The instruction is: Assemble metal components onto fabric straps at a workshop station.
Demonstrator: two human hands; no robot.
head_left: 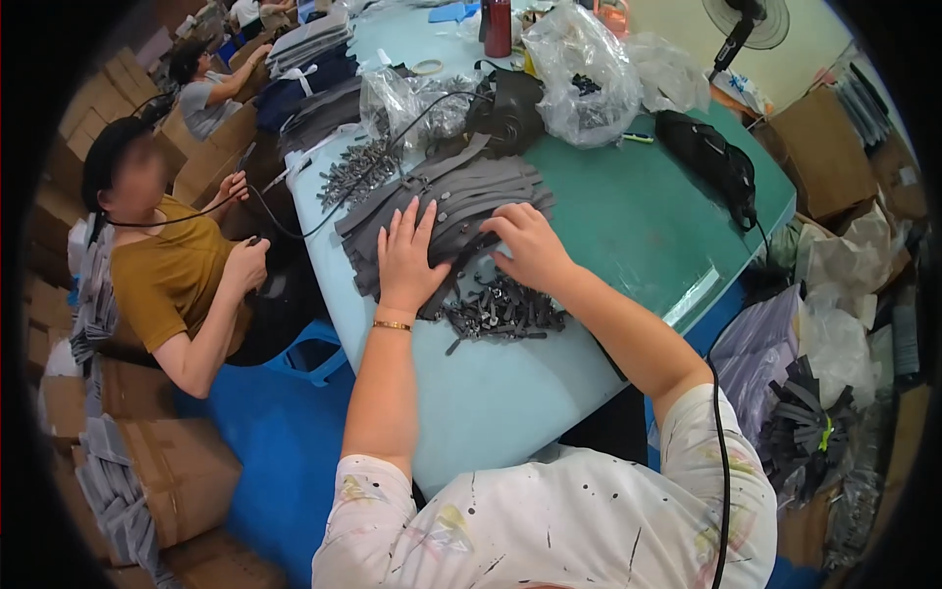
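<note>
A thick fan of long grey strips [471, 191], which look like zipper tapes, lies across the table in front of me. My left hand [405, 253] rests flat on its left part, fingers stretched and spread. On the right part, my right hand [533, 247] touches the strips with bent fingertips, its thumb apart from the fingers. I see nothing held in it, though the space under the fingers is partly hidden. Close below both hands is a heap of small dark tabs with shiny metal parts [502, 312], resembling zipper pulls.
The table [471, 393] has a green mat [608, 216] on its right. Another heap of metal-ended tabs [358, 172], plastic bags [581, 74] and a black pouch [708, 162] lie farther off. A co-worker [186, 265] sits left near a blue stool [309, 355]; cardboard boxes [177, 471] stand around.
</note>
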